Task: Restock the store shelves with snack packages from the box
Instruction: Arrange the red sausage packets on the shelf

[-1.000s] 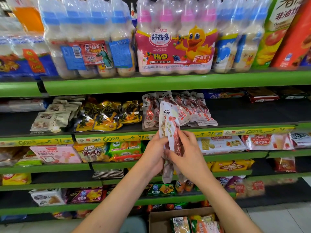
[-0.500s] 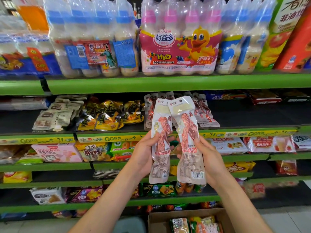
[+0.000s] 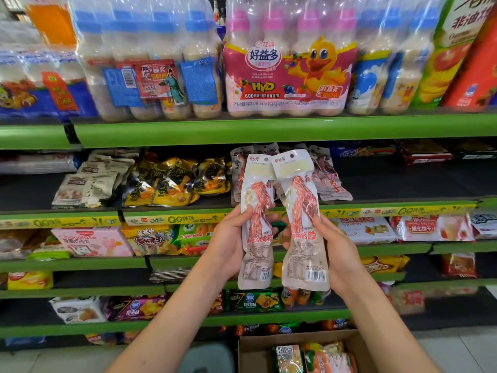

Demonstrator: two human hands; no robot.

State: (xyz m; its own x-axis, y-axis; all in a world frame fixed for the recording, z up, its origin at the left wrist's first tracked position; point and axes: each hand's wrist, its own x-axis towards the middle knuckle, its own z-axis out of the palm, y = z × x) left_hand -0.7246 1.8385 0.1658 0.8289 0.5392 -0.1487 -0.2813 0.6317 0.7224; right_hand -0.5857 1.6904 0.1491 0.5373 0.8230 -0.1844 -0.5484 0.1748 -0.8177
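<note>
Two long white snack packs with red meat pictures stand upright side by side in front of the shelves. My left hand [image 3: 228, 243] grips the left pack [image 3: 256, 219] from its left edge. My right hand [image 3: 337, 251] grips the right pack [image 3: 302, 219] from its right edge. Behind them, several packs of the same kind [image 3: 325, 179] lie on the dark second shelf [image 3: 403, 184]. The open cardboard box [image 3: 258, 348] with more snack packages sits on the floor at the bottom.
Bottled milk drink multipacks [image 3: 287, 65] fill the top green shelf. Yellow and beige snack bags [image 3: 166, 181] lie left on the second shelf, which is bare on its right part. Lower shelves hold biscuit and chip packs. A grey stool [image 3: 207, 356] stands left of the box.
The two packs, held together edge-on one second ago, have been parted and turned face-on, one in each hand, and lifted a little higher toward the second shelf.
</note>
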